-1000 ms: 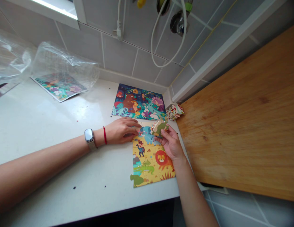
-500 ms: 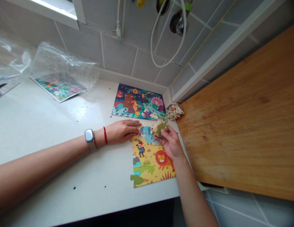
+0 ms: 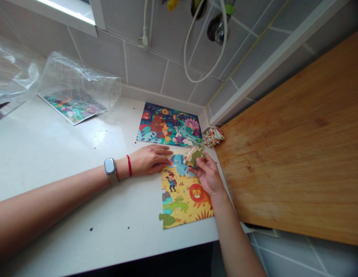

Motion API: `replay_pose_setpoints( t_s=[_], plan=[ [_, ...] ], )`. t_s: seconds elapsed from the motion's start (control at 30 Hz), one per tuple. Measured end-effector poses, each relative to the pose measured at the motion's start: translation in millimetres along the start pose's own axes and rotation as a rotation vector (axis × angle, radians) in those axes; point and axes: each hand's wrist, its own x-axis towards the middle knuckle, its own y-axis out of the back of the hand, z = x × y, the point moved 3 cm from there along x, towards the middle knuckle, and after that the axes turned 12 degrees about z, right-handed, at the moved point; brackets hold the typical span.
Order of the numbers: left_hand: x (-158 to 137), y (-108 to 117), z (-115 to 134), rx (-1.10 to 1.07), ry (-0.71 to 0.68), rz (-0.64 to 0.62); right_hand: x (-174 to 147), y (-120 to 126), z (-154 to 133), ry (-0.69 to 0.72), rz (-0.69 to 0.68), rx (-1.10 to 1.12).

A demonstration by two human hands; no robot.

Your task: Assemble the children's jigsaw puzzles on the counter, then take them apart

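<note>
A yellow jigsaw puzzle (image 3: pixel 181 196) with a lion, a crocodile and a blue elephant lies on the white counter. My left hand (image 3: pixel 151 159) rests palm down at its upper left edge, fingers stretched out over the elephant's side. Above the puzzle's upper right part, my right hand (image 3: pixel 209 175) grips a small stack of jigsaw pieces (image 3: pixel 193 156) between thumb and fingers. The top piece is green and beige. This hand and its stack cover some of the puzzle.
Behind lies a dark blue animal puzzle (image 3: pixel 170 125). A pile of loose pieces (image 3: pixel 213 136) stands in the corner by a wooden board (image 3: pixel 297 154). At the left, clear plastic bags (image 3: pixel 77 73) lie over a picture card (image 3: pixel 73 107). A white cable (image 3: pixel 185 54) hangs on the tiled wall.
</note>
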Motion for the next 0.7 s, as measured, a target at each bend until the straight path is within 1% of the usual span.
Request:
replay_pose_setpoints(
  t_s=[0.13,0.23,0.3,0.33,0.43,0.5,0.53,0.63,0.7],
  plan=[
    [3,0,1,-0.029,0.056,0.012,-1,0,1,-0.023,-0.023,-0.048],
    [10,6,8,-0.148,0.178,0.074,-4,-1,3,-0.045,-0.074,-0.09],
    [15,10,16,-0.283,0.323,0.129,-6,-1,5,-0.05,-0.115,-0.11],
    [18,11,20,-0.364,0.415,0.134,-7,-2,6,-0.051,-0.136,-0.118],
    [20,6,31,-0.664,0.662,0.097,-10,-4,7,-0.053,-0.196,-0.135],
    [19,0,36,-0.818,0.786,0.086,-11,-6,6,-0.051,-0.215,-0.149],
    [18,-3,37,-0.861,0.837,0.087,-12,-6,6,-0.05,-0.219,-0.16],
    [15,-9,38,-0.891,0.928,0.081,-12,-7,5,-0.056,-0.217,-0.197],
    [15,-8,38,-0.814,0.93,0.089,-12,-8,5,-0.057,-0.216,-0.213]
  ],
)
